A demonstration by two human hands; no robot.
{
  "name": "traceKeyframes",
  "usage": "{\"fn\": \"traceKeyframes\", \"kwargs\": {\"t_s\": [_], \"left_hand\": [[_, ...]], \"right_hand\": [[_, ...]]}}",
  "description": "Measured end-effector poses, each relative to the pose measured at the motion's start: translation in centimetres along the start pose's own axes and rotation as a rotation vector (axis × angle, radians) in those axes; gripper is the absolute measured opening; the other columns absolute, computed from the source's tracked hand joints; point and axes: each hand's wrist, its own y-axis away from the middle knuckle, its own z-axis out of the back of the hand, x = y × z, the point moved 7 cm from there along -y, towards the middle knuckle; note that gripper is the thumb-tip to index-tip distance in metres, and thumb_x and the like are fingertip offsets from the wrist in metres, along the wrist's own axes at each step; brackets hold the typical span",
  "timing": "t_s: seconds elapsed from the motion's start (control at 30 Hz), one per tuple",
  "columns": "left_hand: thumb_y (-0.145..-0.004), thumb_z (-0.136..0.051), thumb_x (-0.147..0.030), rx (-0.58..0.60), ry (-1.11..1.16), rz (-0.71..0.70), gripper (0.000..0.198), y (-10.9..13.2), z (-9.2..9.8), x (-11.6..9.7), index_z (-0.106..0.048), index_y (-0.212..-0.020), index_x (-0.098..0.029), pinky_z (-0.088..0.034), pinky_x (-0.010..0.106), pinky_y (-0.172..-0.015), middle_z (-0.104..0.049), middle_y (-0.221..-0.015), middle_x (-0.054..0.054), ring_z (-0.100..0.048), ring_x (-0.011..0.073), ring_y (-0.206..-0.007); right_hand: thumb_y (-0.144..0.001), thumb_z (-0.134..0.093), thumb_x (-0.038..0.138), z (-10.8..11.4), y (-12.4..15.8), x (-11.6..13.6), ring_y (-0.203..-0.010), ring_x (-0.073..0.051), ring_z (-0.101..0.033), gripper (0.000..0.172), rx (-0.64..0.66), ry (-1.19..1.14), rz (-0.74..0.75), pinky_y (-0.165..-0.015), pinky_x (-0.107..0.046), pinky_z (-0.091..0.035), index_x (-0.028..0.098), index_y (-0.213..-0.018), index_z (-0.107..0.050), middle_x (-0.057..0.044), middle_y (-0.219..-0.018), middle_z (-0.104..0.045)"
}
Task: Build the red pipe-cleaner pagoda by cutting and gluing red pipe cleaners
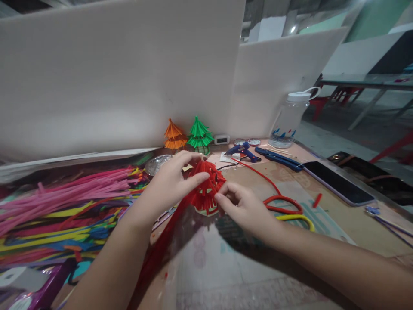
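Note:
A red pipe-cleaner tree (206,189), tiered and on a pale base, stands between my hands. My left hand (172,178) curves around its upper left, fingers at the peak and thumb across the front. At its right edge, my right hand (240,204) is closed in a pinch on one of the red strands; the exact tips are partly hidden. Just behind are a finished-looking orange tree (174,137) and a green tree (199,134). A blue glue gun (243,150) lies to the right of them.
Bundles of coloured pipe cleaners (74,198) cover the left side. On the right lie a blue utility knife (279,158), a phone (338,183) and a looped red pipe cleaner (284,204). A water bottle (287,120) stands by the white partition (129,77).

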Motion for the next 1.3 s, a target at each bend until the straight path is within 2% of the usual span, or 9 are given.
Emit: {"fn": "traceKeyframes", "kwargs": {"t_s": [0.13, 0.43, 0.7, 0.83, 0.97, 1.07, 1.3], "left_hand": [[-0.090, -0.066, -0.029, 0.006, -0.065, -0.043, 0.027, 0.2, -0.5, -0.8, -0.062, -0.116, -0.021, -0.049, 0.035, -0.094, -0.065, -0.118, 0.005, -0.062, 0.0212, -0.110], [-0.089, -0.062, -0.025, 0.018, -0.160, -0.060, 0.032, 0.3, -1.0, -1.1, -0.060, -0.120, -0.017, -0.047, 0.042, -0.099, -0.063, -0.120, 0.009, -0.059, 0.0248, -0.113], [-0.089, -0.062, -0.026, 0.003, -0.159, -0.064, 0.031, 0.2, -1.2, -1.0, -0.060, -0.118, -0.017, -0.048, 0.042, -0.097, -0.064, -0.118, 0.009, -0.060, 0.0249, -0.110], [-0.088, -0.063, -0.025, -0.004, -0.168, -0.058, 0.031, 0.2, -1.3, -1.1, -0.059, -0.118, -0.017, -0.048, 0.041, -0.095, -0.064, -0.116, 0.008, -0.060, 0.0247, -0.109], [-0.091, -0.060, -0.028, 0.001, -0.120, -0.058, 0.025, 0.1, -1.1, -1.0, -0.059, -0.115, -0.019, -0.048, 0.039, -0.095, -0.065, -0.117, 0.007, -0.061, 0.0231, -0.109], [-0.094, -0.058, -0.028, 0.006, -0.086, -0.055, 0.019, 0.1, -0.9, -1.0, -0.060, -0.110, -0.020, -0.048, 0.039, -0.095, -0.065, -0.117, 0.006, -0.061, 0.0219, -0.108], [-0.089, -0.061, -0.025, -0.023, -0.139, -0.059, 0.022, 0.2, -1.1, -1.3, -0.061, -0.111, -0.019, -0.049, 0.038, -0.090, -0.066, -0.109, 0.006, -0.062, 0.0222, -0.102]], "right_hand": [[-0.093, -0.055, 0.032, -0.7, 0.1, -1.0, -0.058, -0.011, -0.057, 0.022, 0.009, -0.180, -0.120, -0.058, -0.023, -0.042, 0.019, -0.075, -0.056, 0.001, -0.063, -0.065], [-0.090, -0.061, 0.040, -0.9, 0.7, -2.7, -0.046, -0.008, -0.046, 0.023, -0.089, -0.331, -0.172, -0.047, -0.023, -0.033, 0.019, -0.080, -0.058, 0.002, -0.063, -0.069], [-0.089, -0.062, 0.041, -1.3, 0.0, -2.6, -0.042, -0.006, -0.043, 0.024, -0.012, -0.378, -0.228, -0.041, -0.020, -0.029, 0.018, -0.080, -0.061, 0.001, -0.064, -0.070], [-0.087, -0.067, 0.044, -1.9, -0.2, -2.9, -0.039, -0.004, -0.046, 0.029, 0.048, -0.464, -0.285, -0.039, -0.018, -0.032, 0.017, -0.081, -0.060, -0.002, -0.073, -0.074], [-0.079, -0.076, 0.050, -1.9, -0.4, -3.0, -0.042, -0.007, -0.056, 0.038, 0.069, -0.582, -0.311, -0.041, -0.020, -0.042, 0.018, -0.082, -0.055, -0.006, -0.081, -0.078], [-0.076, -0.080, 0.053, -1.9, -0.5, -2.9, -0.045, -0.009, -0.060, 0.044, 0.068, -0.632, -0.292, -0.043, -0.020, -0.047, 0.019, -0.081, -0.053, -0.007, -0.080, -0.078], [-0.074, -0.082, 0.054, -2.3, -0.5, -2.9, -0.046, -0.009, -0.063, 0.046, 0.063, -0.700, -0.294, -0.044, -0.020, -0.050, 0.018, -0.082, -0.053, -0.005, -0.078, -0.078]]}}
